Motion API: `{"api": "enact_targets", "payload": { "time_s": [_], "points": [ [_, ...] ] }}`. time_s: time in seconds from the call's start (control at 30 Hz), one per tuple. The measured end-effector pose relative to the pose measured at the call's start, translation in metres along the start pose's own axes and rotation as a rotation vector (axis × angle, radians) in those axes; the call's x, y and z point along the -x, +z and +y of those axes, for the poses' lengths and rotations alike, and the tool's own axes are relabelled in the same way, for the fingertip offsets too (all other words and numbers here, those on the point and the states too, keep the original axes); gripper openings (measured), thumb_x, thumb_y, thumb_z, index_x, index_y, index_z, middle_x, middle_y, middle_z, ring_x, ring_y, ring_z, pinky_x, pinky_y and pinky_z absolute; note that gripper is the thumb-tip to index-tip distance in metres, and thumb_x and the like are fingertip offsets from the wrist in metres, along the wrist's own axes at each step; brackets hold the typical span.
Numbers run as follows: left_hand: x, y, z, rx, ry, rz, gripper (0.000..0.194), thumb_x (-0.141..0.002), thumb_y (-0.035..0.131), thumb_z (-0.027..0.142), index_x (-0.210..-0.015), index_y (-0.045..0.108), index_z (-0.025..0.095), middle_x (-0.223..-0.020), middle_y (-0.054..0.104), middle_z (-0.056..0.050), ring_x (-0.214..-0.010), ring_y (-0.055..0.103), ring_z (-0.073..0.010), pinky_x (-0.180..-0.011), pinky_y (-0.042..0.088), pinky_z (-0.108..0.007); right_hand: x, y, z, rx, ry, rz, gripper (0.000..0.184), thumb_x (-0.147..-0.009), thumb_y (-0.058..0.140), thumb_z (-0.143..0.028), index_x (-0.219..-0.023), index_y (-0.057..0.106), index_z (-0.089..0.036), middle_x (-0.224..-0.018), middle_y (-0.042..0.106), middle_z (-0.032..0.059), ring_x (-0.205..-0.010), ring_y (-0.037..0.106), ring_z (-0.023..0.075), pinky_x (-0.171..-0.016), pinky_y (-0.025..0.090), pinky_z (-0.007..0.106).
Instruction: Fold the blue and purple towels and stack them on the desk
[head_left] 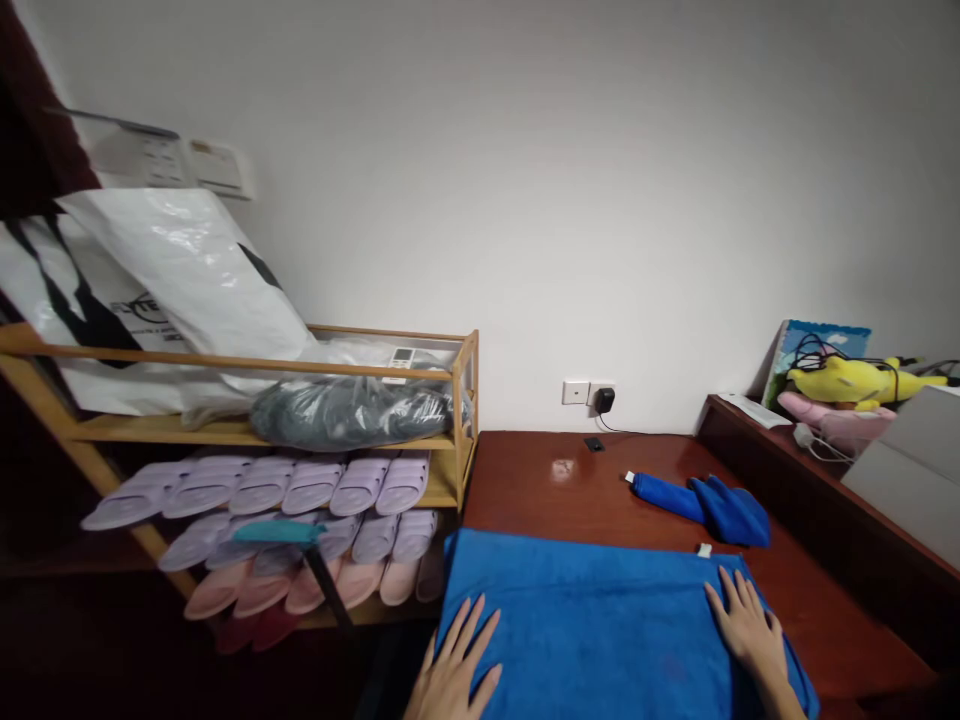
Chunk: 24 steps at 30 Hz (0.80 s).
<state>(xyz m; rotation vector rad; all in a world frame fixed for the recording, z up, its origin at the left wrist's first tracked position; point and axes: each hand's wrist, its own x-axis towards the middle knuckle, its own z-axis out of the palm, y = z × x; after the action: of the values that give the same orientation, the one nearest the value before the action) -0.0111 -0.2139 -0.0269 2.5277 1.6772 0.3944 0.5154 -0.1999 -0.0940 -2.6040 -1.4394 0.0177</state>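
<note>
A blue towel (592, 620) lies spread flat on the near end of a dark red wooden table (540, 485). My left hand (456, 665) rests flat on the towel's left edge with its fingers stretched out and apart. My right hand (746, 625) lies flat on the towel's right edge, fingers extended toward the far corner, where a small white tag (703, 550) shows. Neither hand holds anything. A second blue towel (705, 503), bunched and partly rolled, lies farther back on the table, apart from both hands.
A bamboo shoe rack (450, 420) with rows of purple and pink slippers (300, 485) stands left of the table, with plastic bags on top. A raised ledge (787, 470) on the right holds a yellow plush toy (855, 380) and cables. A wall socket with a plug (602, 398) sits behind the table.
</note>
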Motion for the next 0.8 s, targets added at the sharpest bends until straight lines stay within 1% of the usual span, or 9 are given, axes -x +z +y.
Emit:
{"api": "enact_targets", "payload": {
  "time_s": [0.1, 0.2, 0.4, 0.47, 0.53, 0.63, 0.7, 0.73, 0.8],
  "points": [
    [-0.001, 0.002, -0.003, -0.082, 0.053, 0.048, 0.053, -0.092, 0.033, 0.046, -0.141, 0.012, 0.043, -0.150, 0.027, 0.006, -0.135, 0.032, -0.0209, -0.102, 0.037, -0.044, -0.008, -0.001, -0.002, -0.014, 0.022, -0.016, 0.079, -0.078, 0.015, -0.069, -0.144, 0.022, -0.026, -0.154, 0.017, 0.0058, -0.142, 0.011, 0.0221, -0.110, 0.018, 0.051],
    [-0.003, 0.011, -0.005, -0.187, 0.131, 0.115, 0.055, -0.092, 0.035, 0.046, -0.142, 0.012, 0.042, -0.148, 0.031, 0.005, -0.131, 0.038, -0.0225, -0.103, 0.034, -0.046, -0.016, 0.000, 0.000, 0.016, 0.020, 0.000, 0.079, -0.079, 0.014, -0.069, -0.144, 0.024, -0.025, -0.154, 0.018, 0.0061, -0.142, 0.008, 0.0233, -0.111, 0.015, 0.052],
    [-0.008, 0.052, -0.005, -0.305, 0.189, 0.225, 0.064, -0.087, 0.042, 0.041, -0.143, 0.012, 0.037, -0.143, 0.041, 0.002, -0.125, 0.045, -0.0228, -0.102, 0.029, -0.042, -0.044, 0.014, 0.016, 0.043, -0.009, -0.033, 0.076, -0.080, 0.012, -0.067, -0.145, 0.016, -0.028, -0.156, 0.010, 0.0041, -0.142, 0.003, 0.0223, -0.109, 0.015, 0.056],
    [-0.012, 0.057, -0.004, -0.294, 0.184, 0.193, 0.066, -0.086, 0.043, 0.042, -0.143, 0.011, 0.038, -0.143, 0.042, 0.003, -0.124, 0.046, -0.0233, -0.102, 0.030, -0.042, -0.059, 0.010, 0.016, 0.055, -0.004, -0.107, 0.076, -0.079, 0.016, -0.066, -0.145, 0.019, -0.028, -0.155, 0.011, 0.0057, -0.142, 0.007, 0.0245, -0.108, 0.015, 0.058],
    [-0.017, 0.054, -0.002, -0.260, 0.171, 0.121, 0.067, -0.086, 0.044, 0.044, -0.143, 0.010, 0.039, -0.146, 0.037, 0.004, -0.126, 0.044, -0.0243, -0.101, 0.031, -0.042, -0.075, -0.001, 0.011, 0.092, 0.009, -0.196, 0.078, -0.077, 0.024, -0.067, -0.143, 0.026, -0.026, -0.154, 0.018, 0.0086, -0.141, 0.013, 0.0280, -0.108, 0.014, 0.059],
    [-0.024, 0.045, 0.001, -0.208, 0.122, 0.043, 0.067, -0.087, 0.044, 0.043, -0.143, 0.008, 0.039, -0.149, 0.029, 0.004, -0.129, 0.040, -0.0254, -0.102, 0.032, -0.044, -0.090, -0.019, -0.007, 0.199, -0.056, -0.254, 0.078, -0.074, 0.033, -0.063, -0.137, 0.040, -0.018, -0.142, 0.042, 0.0165, -0.135, 0.029, 0.0333, -0.108, 0.012, 0.059],
    [-0.026, 0.044, 0.001, -0.188, 0.106, 0.031, 0.069, -0.086, 0.046, 0.042, -0.142, 0.007, 0.040, -0.148, 0.030, 0.004, -0.129, 0.041, -0.0255, -0.102, 0.033, -0.043, -0.092, -0.019, -0.019, 0.187, -0.113, -0.204, 0.071, -0.078, 0.030, -0.056, -0.136, 0.042, -0.018, -0.134, 0.050, 0.0170, -0.129, 0.038, 0.0332, -0.106, 0.016, 0.061],
    [-0.027, 0.045, 0.000, -0.182, 0.111, 0.028, 0.070, -0.085, 0.048, 0.044, -0.142, 0.008, 0.041, -0.148, 0.031, 0.004, -0.128, 0.042, -0.0255, -0.103, 0.034, -0.043, -0.092, -0.013, -0.022, 0.142, -0.119, -0.158, 0.068, -0.079, 0.027, -0.053, -0.137, 0.040, -0.021, -0.135, 0.050, 0.0157, -0.128, 0.040, 0.0326, -0.103, 0.019, 0.062],
    [-0.027, 0.052, 0.000, -0.177, 0.124, 0.029, 0.069, -0.084, 0.050, 0.050, -0.141, 0.011, 0.042, -0.145, 0.036, 0.005, -0.126, 0.044, -0.0256, -0.103, 0.035, -0.042, -0.093, 0.004, -0.021, 0.013, -0.057, -0.061, 0.066, -0.080, 0.022, -0.054, -0.140, 0.032, -0.029, -0.144, 0.040, 0.0115, -0.132, 0.034, 0.0319, -0.099, 0.025, 0.064]
  ]
}}
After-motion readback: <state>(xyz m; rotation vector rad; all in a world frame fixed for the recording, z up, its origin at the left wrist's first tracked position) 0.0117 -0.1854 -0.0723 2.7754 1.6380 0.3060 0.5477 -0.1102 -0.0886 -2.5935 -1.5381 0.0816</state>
